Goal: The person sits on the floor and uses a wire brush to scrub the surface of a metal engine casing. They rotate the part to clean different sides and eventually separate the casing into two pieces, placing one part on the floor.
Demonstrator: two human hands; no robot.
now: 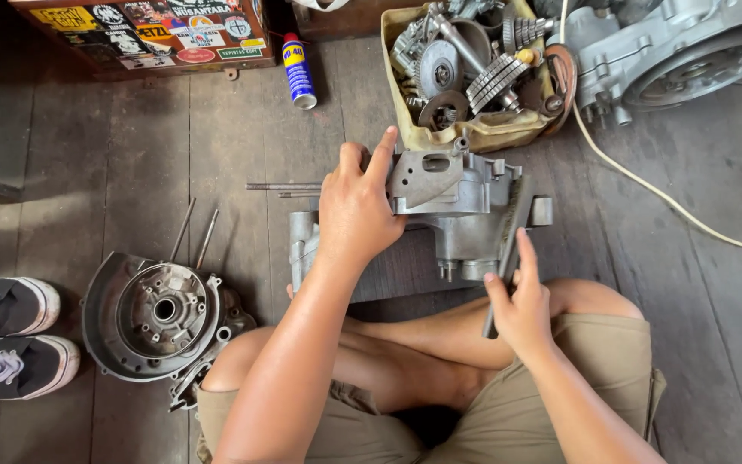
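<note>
A grey metal engine casing (448,202) stands on the wooden floor in front of my crossed legs. My left hand (355,206) lies over its left side, thumb and fingers gripping the top edge. My right hand (521,305) holds a long flat metal file (508,236) by its lower end. The file leans up against the right side of the casing.
A tan tub (483,133) of gears and metal parts sits behind the casing. Another engine case (672,51) lies at top right, with a white cable (646,185) beside it. A round cover (161,314), loose rods (195,236), a spray can (299,73) and sneakers (6,335) lie at left.
</note>
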